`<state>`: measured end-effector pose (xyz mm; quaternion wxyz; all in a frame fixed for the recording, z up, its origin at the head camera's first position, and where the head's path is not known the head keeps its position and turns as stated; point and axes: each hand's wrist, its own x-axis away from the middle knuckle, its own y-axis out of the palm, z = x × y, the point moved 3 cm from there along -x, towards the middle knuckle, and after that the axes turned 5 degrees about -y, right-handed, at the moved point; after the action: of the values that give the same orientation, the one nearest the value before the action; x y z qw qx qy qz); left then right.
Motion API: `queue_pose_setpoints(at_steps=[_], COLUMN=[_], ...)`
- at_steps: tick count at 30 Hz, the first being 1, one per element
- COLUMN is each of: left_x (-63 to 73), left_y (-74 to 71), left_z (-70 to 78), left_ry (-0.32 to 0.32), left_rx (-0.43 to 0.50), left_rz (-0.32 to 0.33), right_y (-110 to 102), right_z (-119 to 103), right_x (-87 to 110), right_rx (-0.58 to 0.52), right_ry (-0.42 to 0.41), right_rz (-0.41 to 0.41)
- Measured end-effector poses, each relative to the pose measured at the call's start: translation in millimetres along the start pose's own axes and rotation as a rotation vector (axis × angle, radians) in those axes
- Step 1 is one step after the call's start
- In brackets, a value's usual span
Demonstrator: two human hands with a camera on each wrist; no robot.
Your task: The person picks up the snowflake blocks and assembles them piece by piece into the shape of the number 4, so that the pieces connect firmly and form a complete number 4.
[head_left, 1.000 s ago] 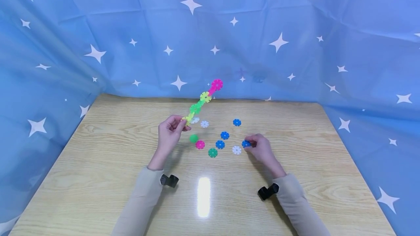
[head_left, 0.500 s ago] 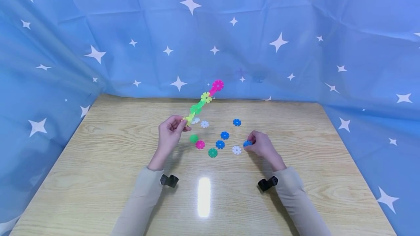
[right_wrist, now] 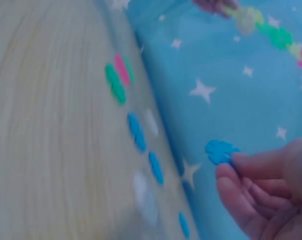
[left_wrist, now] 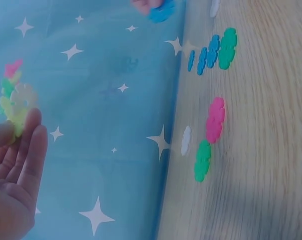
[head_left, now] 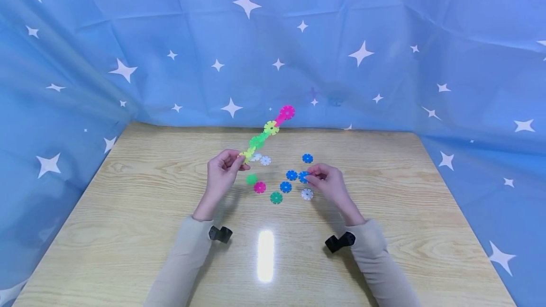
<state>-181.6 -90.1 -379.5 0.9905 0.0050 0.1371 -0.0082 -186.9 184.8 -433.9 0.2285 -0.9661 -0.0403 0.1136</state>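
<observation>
With the left hand [head_left: 222,169], pinches between thumb and fingertips the near end of a chain of notched discs [head_left: 258,141], holding it above the table [head_left: 128,231]. From those fingertips, slants outward and to the right through yellow, green and yellow to pink; includes 1 pale disc [left_wrist: 24,97] close to the grip. With the right hand [head_left: 330,185], pinches 1 blue disc [right_wrist: 220,151], pointing fingertips toward the left hand, clear of the table and well apart from the chain.

Between the hands, shows loose discs flat on the table: 3 loose blue discs [head_left: 292,175], 1 beyond the right fingertips and 2 to their left; 1 white disc [head_left: 307,194] on their near side; another white disc [head_left: 265,160] right of the left fingertips; 1 light green disc [head_left: 252,179] and 1 pink disc [head_left: 259,187], close together, just right of the left hand; 1 darker green disc [head_left: 276,197] between the hands, nearer the wrists. Behind the hands, wears 2 black wrist cameras [head_left: 220,234] at pale sleeves [head_left: 181,259]. Faces, beyond the hands, a star-printed blue cloth [head_left: 256,41].
</observation>
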Motion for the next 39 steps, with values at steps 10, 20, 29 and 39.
queue_pose_setpoints(at_steps=[10,20,29,39], left_x=[1.2,-4.6,-3.1,-2.6], left_y=[4.0,5.7,6.5,10.6], left_z=[-0.4,-27.6,-29.8,-30.2], left_ry=[-0.031,-0.016,0.034,-0.013], left_rx=[-0.038,-0.004,-0.004,-0.010], left_rz=[-0.037,-0.072,-0.086,-0.056], right_y=[22.2,43.6,47.4,51.4], right_z=[-62.6,-60.4,-63.3,-67.4], right_x=[-8.4,-20.2,-21.2,-18.1], right_rx=[-0.263,-0.350,-0.325,-0.347], right_ry=[-0.055,-0.140,-0.178,-0.223], right_rz=[0.012,0.052,0.046,0.097])
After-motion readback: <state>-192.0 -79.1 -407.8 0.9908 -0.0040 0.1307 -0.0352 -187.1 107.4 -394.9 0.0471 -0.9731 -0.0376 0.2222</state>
